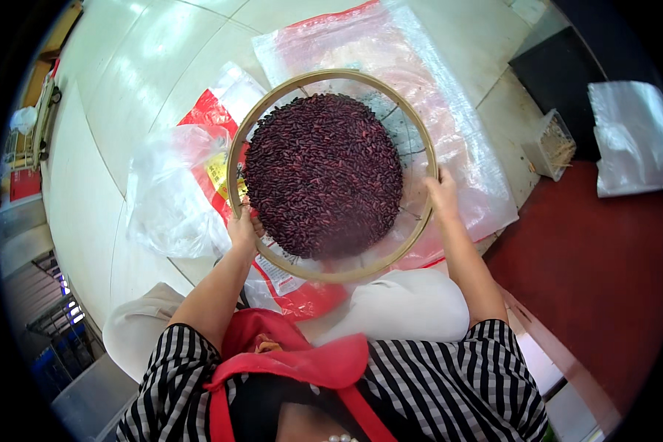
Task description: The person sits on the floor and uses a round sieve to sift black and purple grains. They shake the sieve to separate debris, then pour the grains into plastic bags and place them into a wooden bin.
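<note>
A round sieve [339, 277] with a pale wooden rim and see-through mesh is held in front of my body. Dark red kidney beans [324, 173] form a wide heap in it, leaving mesh bare mostly along the right and lower sides. My left hand [244, 228] grips the rim at the lower left, fingers curled around it. On the right side, my right hand [442, 191] clasps the rim, with some of its fingers hidden. Beneath the sieve, a clear woven plastic sack [464, 147] with red edges and a red printed bag [206, 114] are partly covered.
Crumpled clear plastic [173, 191] lies on the pale tiles at left. A clear tub [551, 147] of thin light-coloured pieces stands at right, near a black box [560, 81]. Folded clear bags [630, 136] rest by a dark red surface [582, 258]. A wheeled cart [48, 118] is at far left.
</note>
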Tool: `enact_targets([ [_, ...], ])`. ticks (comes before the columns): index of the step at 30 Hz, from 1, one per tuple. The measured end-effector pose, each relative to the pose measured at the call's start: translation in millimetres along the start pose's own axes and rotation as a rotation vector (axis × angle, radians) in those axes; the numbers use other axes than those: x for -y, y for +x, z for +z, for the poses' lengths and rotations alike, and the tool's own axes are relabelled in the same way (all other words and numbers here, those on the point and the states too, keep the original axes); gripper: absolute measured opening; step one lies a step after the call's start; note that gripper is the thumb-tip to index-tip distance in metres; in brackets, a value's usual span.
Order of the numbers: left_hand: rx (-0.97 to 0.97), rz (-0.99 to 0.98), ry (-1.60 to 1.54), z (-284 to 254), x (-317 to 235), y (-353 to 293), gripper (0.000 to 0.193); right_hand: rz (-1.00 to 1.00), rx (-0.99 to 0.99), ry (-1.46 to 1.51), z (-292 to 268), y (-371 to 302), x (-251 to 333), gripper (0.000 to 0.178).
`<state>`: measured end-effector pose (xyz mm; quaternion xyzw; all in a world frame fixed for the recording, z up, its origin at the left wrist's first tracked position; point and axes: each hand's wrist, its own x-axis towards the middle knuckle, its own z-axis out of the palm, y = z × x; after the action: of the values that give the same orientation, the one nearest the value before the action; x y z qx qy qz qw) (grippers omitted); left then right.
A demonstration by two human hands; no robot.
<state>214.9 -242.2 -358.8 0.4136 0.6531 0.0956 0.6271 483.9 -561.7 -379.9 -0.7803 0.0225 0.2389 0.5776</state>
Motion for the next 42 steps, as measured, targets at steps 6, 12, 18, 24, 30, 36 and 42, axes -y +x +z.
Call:
enact_targets([
  [6, -0.073, 0.015, 0.086, 5.9, -3.1, -1.6, 0.018, 0.161, 0.208, -0.108, 11.6, 39.7, 63.2, 0.052],
  [12, -0.008, -0.025, 0.108, -1.3, -1.0, -20.1, 0.021, 0.376, 0.271, 0.018, 16.1, 50.8, 52.8, 0.045],
  [18, 0.003, -0.159, -0.336, 6.6, 55.3, -59.9, 0.017, 0.357, 0.341, 0.141, 5.4, 53.5, 47.7, 0.043],
  [24, 0.015, -0.177, -0.422, -9.4, 61.7, -40.4, 0.016, 0.077, 0.210, -0.066, 7.1, 5.3, 46.5, 0.029],
  [30, 0.129, -0.049, -0.270, 8.8, 18.0, -60.6, 0.006, 0.246, 0.041, 0.282, -41.9, -41.2, 41.3, 0.040],
  [36, 0.175, 0.037, -0.245, 54.5, -31.2, -34.9, 0.027, 0.248, -0.027, 0.277, -30.8, -4.2, 34.9, 0.032],
  [42, 0.079, 0.011, -0.202, 11.7, -25.5, -74.1, 0.029, 0.210, 0.032, 0.477, -30.3, -48.5, 28.3, 0.035],
])
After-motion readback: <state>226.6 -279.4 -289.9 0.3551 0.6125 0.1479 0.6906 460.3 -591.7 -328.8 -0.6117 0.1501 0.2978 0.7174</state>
